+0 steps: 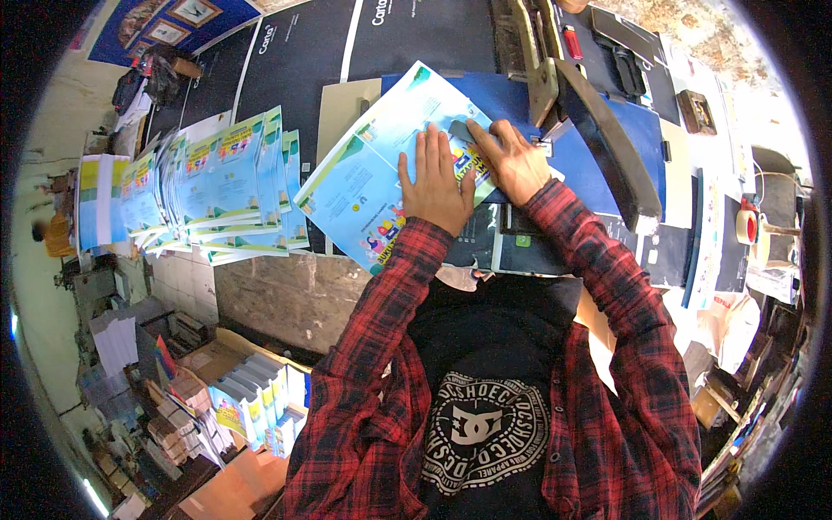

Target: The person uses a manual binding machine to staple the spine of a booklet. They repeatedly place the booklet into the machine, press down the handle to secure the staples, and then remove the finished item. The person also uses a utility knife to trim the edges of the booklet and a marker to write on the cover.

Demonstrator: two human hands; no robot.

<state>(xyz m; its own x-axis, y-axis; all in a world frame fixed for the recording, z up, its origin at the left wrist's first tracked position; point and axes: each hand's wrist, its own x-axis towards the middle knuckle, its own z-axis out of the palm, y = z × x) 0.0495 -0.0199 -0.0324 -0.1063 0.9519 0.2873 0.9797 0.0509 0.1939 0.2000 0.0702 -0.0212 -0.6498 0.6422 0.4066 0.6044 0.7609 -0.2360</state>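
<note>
A light-blue printed cover sheet (pixel 364 165) lies at a slant on the table in front of me. My left hand (pixel 436 191) rests flat on its middle, fingers stretched out and a little apart. Toward the sheet's right edge, my right hand (pixel 513 162) has its fingers bent round a small grey flat tool (pixel 462 130), pressed to the paper. Its exact kind is hard to make out. Part of the sheet's colourful print is hidden under both hands. A blue board (pixel 589 165) lies beneath and to the right.
Fanned stacks of similar printed sheets (pixel 221 186) spread at the left. A long dark lever arm (pixel 607 139) slants over the table's right side. A red lighter (pixel 572 42) lies at the back, a tape roll (pixel 746 227) at the far right. Bound books (pixel 260 394) stand low at the left.
</note>
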